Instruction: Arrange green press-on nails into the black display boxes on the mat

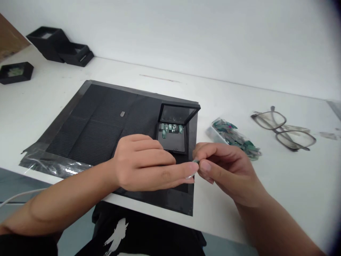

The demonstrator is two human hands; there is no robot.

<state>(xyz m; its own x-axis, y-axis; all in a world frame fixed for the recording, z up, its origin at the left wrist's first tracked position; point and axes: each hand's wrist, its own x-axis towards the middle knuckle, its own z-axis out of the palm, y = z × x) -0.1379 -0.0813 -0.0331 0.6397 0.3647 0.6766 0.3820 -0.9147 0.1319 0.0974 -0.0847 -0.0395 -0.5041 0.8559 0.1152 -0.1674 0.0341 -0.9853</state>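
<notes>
My left hand [149,163] reaches across from the left, its fingers closed and its fingertips pinching a small glossy greenish press-on nail [196,161]. From the other side, the thumb and forefinger of my right hand [226,167] are pressed together on the same piece. Just behind the hands stands an open black case [172,142] with a clear window in its raised lid. Several green press-on nails [164,133] sit along its upper edge, some with sparkling decoration. To the right, a clear plastic box [217,133] is heaped with green nails and wrapping.
A black ribbed mat [98,117] lies under the case, with a small grey piece [122,113] on it. Eyeglasses [282,128] rest at the right. Black boxes [49,44] stand at the back left, near a shallow black tray [26,73]. A white wall closes the back.
</notes>
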